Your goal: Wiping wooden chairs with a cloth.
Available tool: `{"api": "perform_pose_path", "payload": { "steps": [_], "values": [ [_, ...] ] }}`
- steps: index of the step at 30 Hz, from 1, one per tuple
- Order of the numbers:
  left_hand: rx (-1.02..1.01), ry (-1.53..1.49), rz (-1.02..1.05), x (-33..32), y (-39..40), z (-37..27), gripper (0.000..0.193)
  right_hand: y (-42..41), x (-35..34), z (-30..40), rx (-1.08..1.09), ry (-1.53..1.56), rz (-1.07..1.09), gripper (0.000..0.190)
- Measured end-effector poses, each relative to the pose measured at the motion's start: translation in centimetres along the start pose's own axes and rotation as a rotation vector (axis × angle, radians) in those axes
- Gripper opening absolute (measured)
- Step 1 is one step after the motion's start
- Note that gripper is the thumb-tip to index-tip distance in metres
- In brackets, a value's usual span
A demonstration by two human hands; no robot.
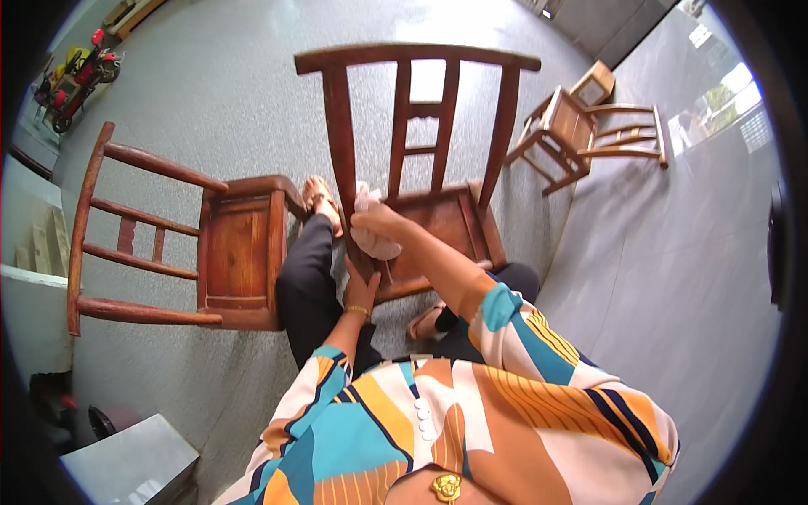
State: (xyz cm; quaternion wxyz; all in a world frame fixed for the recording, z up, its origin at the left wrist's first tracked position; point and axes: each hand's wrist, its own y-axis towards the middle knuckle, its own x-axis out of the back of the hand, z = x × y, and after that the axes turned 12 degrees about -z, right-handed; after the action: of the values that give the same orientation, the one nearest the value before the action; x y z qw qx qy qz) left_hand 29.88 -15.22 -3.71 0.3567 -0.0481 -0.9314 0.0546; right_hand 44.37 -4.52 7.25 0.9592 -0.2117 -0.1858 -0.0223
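Note:
Between my knees stands a reddish-brown wooden chair [435, 237], its slatted backrest [424, 110] on the far side. My right hand [380, 222] is shut on a crumpled whitish cloth [377, 245], pressed near the left backrest post just above the seat. My right forearm crosses over the seat and hides part of it. My left hand [362, 287] grips the near left edge of the same seat, its thumb and fingers on either side of the corner. Some of the left fingers are hidden by the wood.
A second wooden chair [238, 249] stands close by my left leg. Farther right, a third chair [571, 129] is beside a small wooden box [593, 84]. A red ride-on toy [79, 85] is at the far left. A white-topped block [136, 464] sits at the lower left.

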Motion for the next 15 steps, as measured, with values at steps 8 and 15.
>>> {"api": "perform_pose_path", "payload": {
  "steps": [8, 15],
  "values": [
    [-0.053, -0.098, 0.015, -1.9, 1.6, 2.0, 0.092, -1.9, -0.8, -5.9, 0.097, -0.53, -0.058, 0.049],
    [0.079, -0.132, -0.027, -1.0, 0.7, -0.1, 0.089, -11.4, 2.5, -4.9, -0.081, -0.875, 0.149, 0.047]
  ]
}}
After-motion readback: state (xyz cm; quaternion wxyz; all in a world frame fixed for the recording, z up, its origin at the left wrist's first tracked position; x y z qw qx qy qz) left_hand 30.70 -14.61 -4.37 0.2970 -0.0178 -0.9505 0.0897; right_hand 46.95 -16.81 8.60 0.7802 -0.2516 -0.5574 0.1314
